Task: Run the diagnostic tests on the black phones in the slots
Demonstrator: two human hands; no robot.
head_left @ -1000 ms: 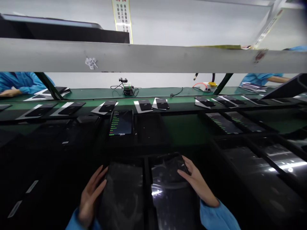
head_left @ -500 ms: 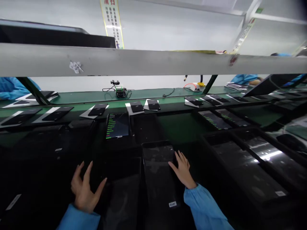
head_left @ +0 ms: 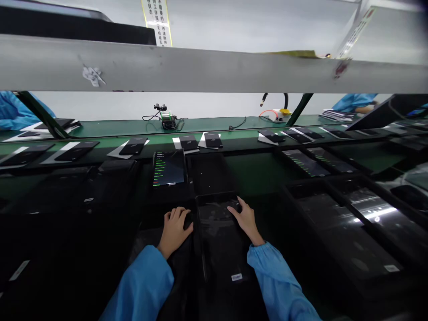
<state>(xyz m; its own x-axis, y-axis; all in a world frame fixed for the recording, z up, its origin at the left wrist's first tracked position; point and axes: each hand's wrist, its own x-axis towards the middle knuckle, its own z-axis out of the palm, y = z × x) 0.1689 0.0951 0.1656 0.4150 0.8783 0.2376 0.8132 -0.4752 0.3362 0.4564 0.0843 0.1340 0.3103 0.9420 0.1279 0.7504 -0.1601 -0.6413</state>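
Note:
A long dark tablet [head_left: 220,232] in a glossy wrap lies lengthwise in front of me, with a small white label near its close end. My right hand [head_left: 245,219] rests flat on its far right corner, fingers spread. My left hand [head_left: 174,228] sits just left of the tablet's far left edge, fingers curled down over a second dark tablet [head_left: 174,267] lying beside it. Whether the left hand grips anything is hard to tell in the dark. Both arms wear blue sleeves.
A lit tablet [head_left: 169,169] showing green text lines stands just beyond my hands. More dark tablets [head_left: 351,223] lie in rows to the right. Small black devices [head_left: 189,142] on white sheets ride a green conveyor [head_left: 110,129]. A grey beam [head_left: 200,69] crosses overhead. People in blue sleeves [head_left: 356,102] work beyond.
My left hand has left the near left and moved forward and right to the tablet's far left edge. The right hand slid forward with the tablet, which now lies farther from me.

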